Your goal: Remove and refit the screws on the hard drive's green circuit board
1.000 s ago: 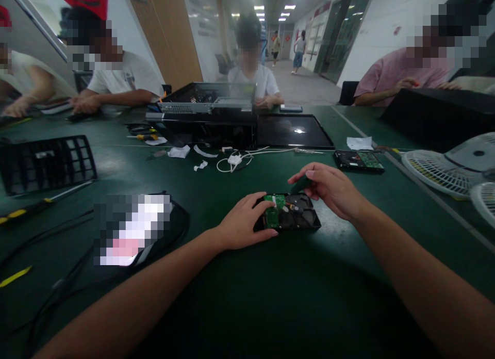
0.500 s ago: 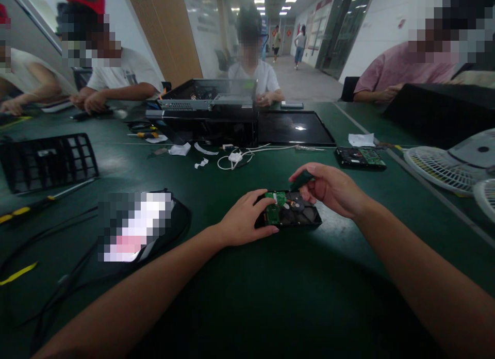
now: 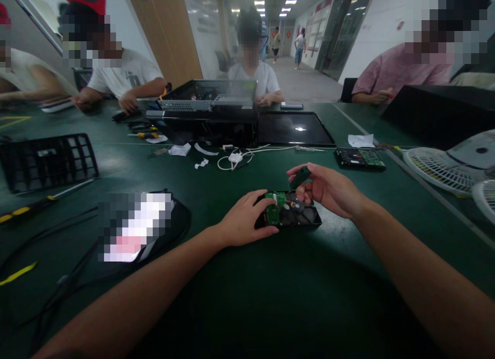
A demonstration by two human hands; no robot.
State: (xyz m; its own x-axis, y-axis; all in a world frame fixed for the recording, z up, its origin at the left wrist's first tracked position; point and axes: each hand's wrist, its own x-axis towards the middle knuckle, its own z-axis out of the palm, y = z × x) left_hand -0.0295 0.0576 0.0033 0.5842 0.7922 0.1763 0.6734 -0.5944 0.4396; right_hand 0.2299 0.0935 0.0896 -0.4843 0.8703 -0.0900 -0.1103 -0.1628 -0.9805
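A hard drive (image 3: 305, 214) lies flat on the green table with its green circuit board facing up. My left hand (image 3: 243, 219) is closed around its left end, thumb along the near edge and fingers over the board. Above the drive's far side, my right hand (image 3: 328, 189) grips a screwdriver (image 3: 300, 178) by its short dark green handle, held at a tilt. The screwdriver's tip is too hidden by the fingers and too small to make out.
A second hard drive (image 3: 360, 159) sits to the right, near a white fan (image 3: 444, 163). A dark flat panel (image 3: 296, 128) and an open metal case (image 3: 209, 96) stand ahead. At left are a phone (image 3: 135, 227), a long screwdriver (image 3: 50, 198) and a black grille (image 3: 48, 163).
The screwdriver handle in my right hand has turned and tilted slightly as the fingers shifted. My left hand and the hard drive stay in place. A co-worker's hands at left have moved.
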